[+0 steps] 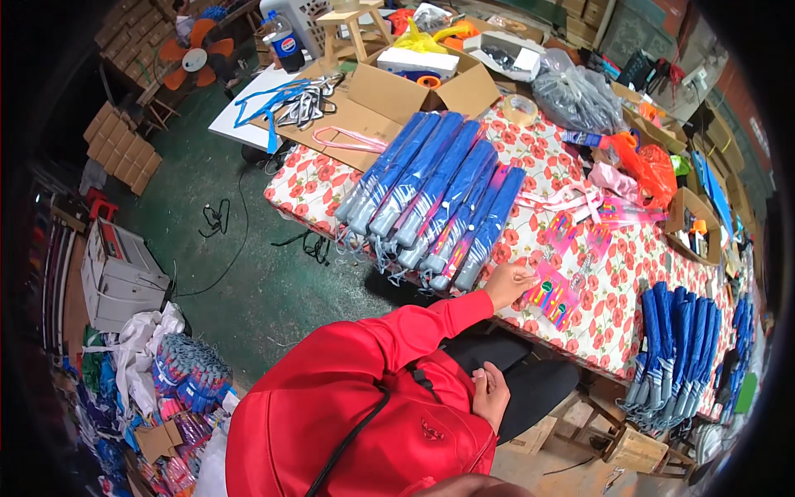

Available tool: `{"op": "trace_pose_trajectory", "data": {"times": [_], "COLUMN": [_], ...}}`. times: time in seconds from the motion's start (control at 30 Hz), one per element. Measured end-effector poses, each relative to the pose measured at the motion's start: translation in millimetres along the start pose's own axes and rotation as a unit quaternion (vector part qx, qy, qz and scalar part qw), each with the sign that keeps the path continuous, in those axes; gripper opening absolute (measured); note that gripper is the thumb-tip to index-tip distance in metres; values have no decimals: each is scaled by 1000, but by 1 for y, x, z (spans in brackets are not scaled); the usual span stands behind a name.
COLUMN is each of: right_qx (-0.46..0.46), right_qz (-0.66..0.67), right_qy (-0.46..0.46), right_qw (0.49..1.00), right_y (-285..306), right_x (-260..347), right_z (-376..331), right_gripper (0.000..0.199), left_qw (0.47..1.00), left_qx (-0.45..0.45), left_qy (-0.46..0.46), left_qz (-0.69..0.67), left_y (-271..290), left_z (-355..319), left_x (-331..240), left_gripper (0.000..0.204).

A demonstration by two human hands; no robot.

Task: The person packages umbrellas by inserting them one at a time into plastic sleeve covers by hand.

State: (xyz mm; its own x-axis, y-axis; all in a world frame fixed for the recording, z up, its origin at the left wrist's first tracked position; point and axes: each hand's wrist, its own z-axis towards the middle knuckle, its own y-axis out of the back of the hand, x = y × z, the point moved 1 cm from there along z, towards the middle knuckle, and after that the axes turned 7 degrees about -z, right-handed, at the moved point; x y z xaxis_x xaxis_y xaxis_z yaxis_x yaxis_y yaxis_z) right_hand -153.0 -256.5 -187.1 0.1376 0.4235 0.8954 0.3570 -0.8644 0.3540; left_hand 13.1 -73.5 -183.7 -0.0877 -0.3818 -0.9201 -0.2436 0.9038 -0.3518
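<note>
Pinching: our left hand (510, 287), fingertips narrowed on a pink sheet (553, 296) at the table's (614, 331) near edge.
Trousers (546, 383): our right hand (491, 394) beside them, loosely curled; contents, we cannot tell.

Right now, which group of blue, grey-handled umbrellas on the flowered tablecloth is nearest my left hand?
The leftmost group, its handles beside your left hand; the other groups lie farther right, past the pink rectangular card.
</note>
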Motion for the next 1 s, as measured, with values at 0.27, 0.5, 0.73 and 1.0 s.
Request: {"op": "trace_pose_trajectory", "data": {"times": [0.27,0.5,0.73,1.0], "right_qx": [39,-125,-409,-609], "right_qz": [89,233,217,-98], "right_qy": [-24,-65,4,46], "right_qw": [995,962,886,786], "right_y": [22,72,136,236], "right_x": [13,39,54,24], "right_z": [16,52,87,104], "right_gripper": [30,40,28,34], "left_qw": [963,849,964,959], "left_qx": [-49,31,-7,1], "left_qy": [-164,-298,-108,-158], "left_qz": [207,434,243,236], "left_y": [4,22,8,13], "left_z": [11,11,7,19], "left_x": [14,69,29,37], "left_gripper": [10,29,22,29]}}
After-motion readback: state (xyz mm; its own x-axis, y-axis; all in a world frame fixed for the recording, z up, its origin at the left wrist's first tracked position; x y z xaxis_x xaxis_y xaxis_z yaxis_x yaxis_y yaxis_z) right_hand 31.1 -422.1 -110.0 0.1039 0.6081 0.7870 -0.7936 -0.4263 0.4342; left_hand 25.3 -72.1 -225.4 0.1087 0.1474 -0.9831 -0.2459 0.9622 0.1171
